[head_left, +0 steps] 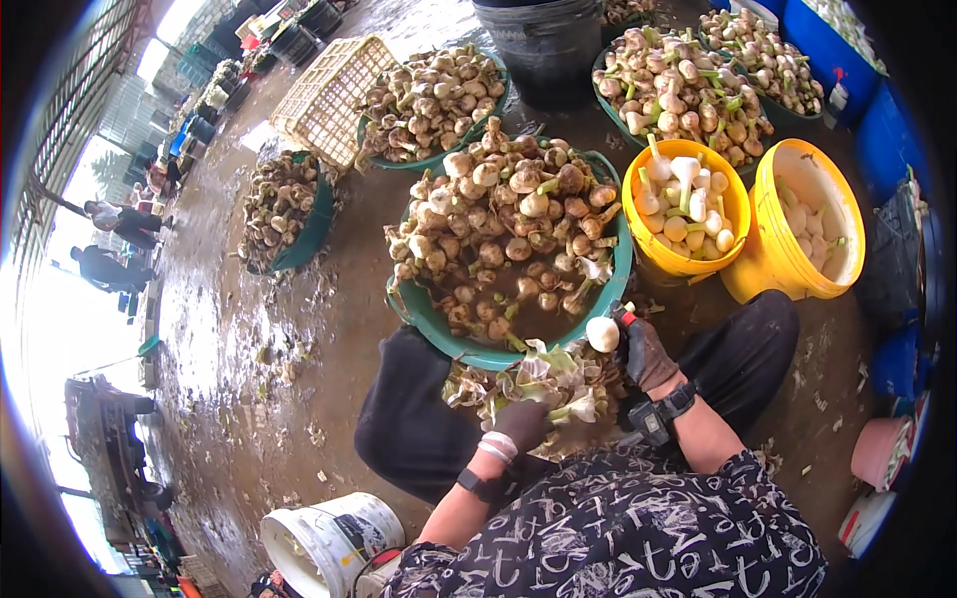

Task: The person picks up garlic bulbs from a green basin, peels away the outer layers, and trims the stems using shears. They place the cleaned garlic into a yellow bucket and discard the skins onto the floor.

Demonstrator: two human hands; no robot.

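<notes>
My right hand (646, 357), in a dark glove, is closed around a peeled white garlic bulb (602, 334) and a small red-handled tool (628, 317), whose blade I cannot make out. Both are just off the near right rim of a green tub (461, 351) heaped with unpeeled garlic (518, 204). Lower down, my left hand (522, 425), also gloved, is curled among the loose garlic husks (543, 377) between my legs. Its fingertips are hidden, so whatever it grips does not show. A pale stalk (578, 407) lies beside it.
Right of the tub stand a yellow bucket (638, 239) of peeled garlic and a tilted yellow bucket (847, 224). More garlic tubs (324, 224), a cream crate (334, 95) and a black bin (543, 60) stand farther off. A white bucket (349, 533) leans at lower left. The floor (229, 399) is wet.
</notes>
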